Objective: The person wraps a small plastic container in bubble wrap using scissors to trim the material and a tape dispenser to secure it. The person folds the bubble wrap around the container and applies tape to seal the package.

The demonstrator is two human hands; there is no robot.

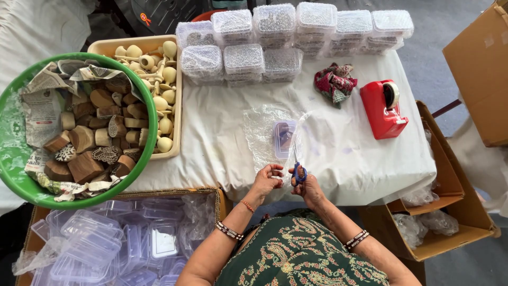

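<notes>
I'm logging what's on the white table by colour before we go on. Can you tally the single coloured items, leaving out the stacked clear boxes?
Red: 1, the tape dispenser
Green: 1, the round basin of wooden blocks
Beige: 1, the tray of pale wooden knobs
Blue: 1, the scissors in the right hand
Red-green patterned: 1, the crumpled cloth
Total: 5

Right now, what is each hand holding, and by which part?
The right hand holds blue-handled scissors by the finger loops. The left hand grips the near edge of the bubble wrap sheet.
</notes>
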